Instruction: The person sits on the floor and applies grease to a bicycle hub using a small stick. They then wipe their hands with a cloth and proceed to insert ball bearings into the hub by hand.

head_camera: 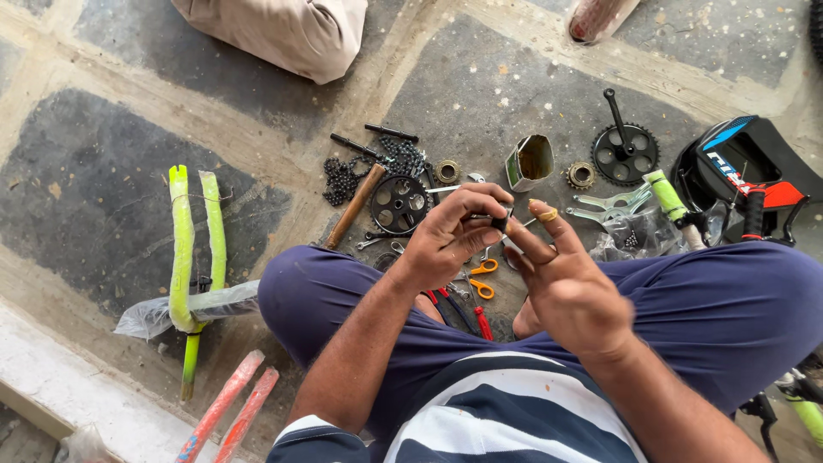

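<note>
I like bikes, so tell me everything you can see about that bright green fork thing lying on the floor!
The bicycle fork lies flat on the stone floor, off to the person's left. It has two long blades wrapped in bright yellow-green covering, joined at a crown, with a thinner green stem pointing toward the camera. A clear plastic bag lies across the crown. The blade tips point away. No hand touches it; it looks unmounted.

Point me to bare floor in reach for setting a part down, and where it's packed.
Free: the dark slab between the green fork and the hammer, and floor beyond the cut can. Crowded: ahead of the hands, chain, chainring, crank, wrenches. Both left hand and right hand pinch a small dark part.
</note>
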